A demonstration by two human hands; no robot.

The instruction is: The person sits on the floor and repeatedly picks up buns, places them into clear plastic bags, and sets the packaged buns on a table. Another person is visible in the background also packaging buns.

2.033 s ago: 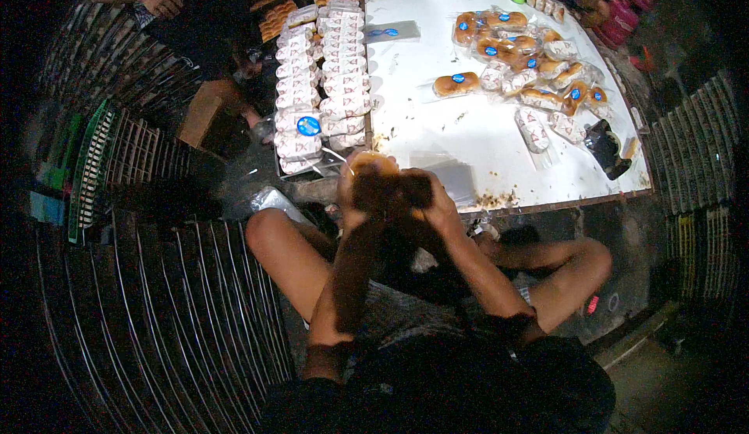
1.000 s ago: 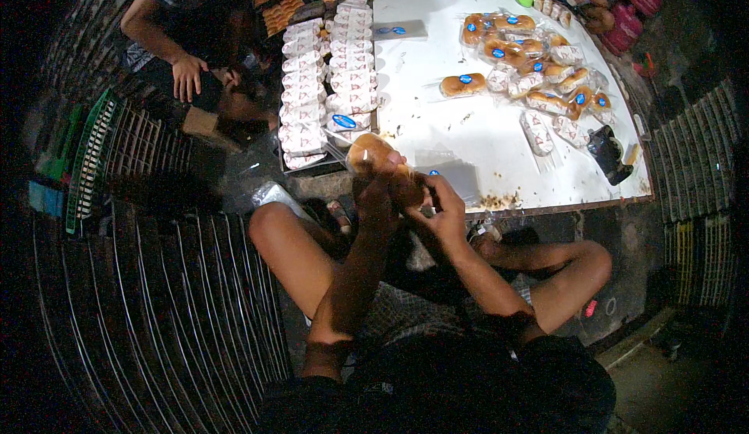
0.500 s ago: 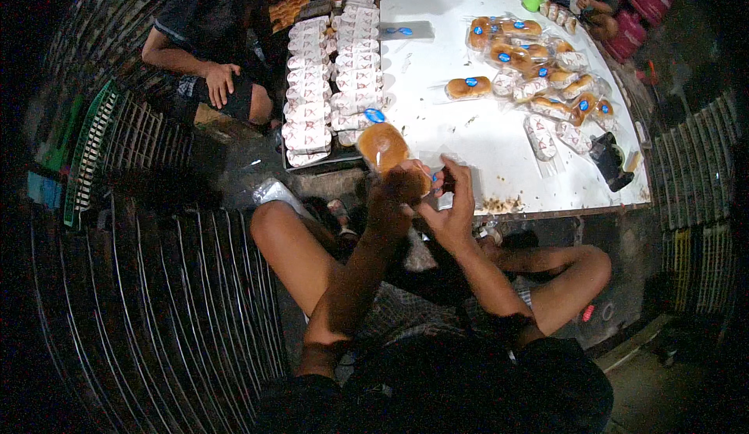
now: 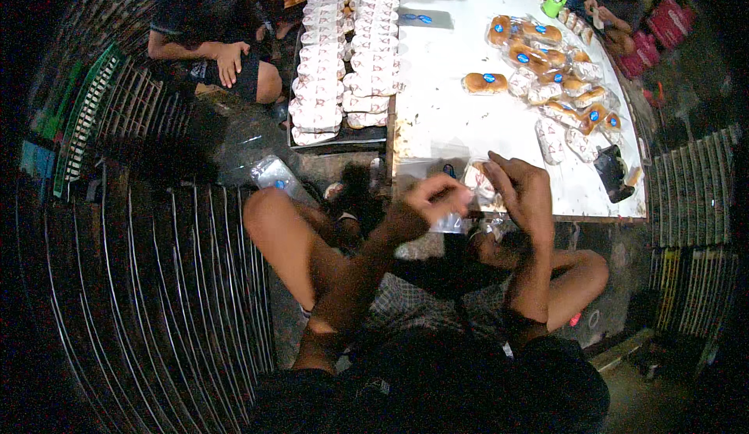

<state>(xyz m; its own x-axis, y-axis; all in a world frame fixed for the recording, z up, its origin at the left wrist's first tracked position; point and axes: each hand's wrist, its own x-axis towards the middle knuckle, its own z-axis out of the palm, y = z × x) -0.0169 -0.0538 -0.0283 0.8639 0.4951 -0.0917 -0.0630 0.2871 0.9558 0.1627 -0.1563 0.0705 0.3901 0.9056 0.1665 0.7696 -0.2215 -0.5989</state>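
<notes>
From the head view, paper-wrapped bun [image 4: 477, 181] seen by the near edge of the white table [image 4: 437, 118], bare surface left beyond, left hand [image 4: 429, 202] curled, right hand [image 4: 521, 192] bent beside bun, finger pinch not tellable, hands parted wider than earlier.

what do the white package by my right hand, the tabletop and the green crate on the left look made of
White package by your right hand: thin printed paper or film, too blurred to say which; reddish marks on white.
Tabletop: perhaps laminate or painted board; smooth, flat, bright white.
Green crate: probably moulded plastic, finish unclear in dim light; regular slats.
</notes>
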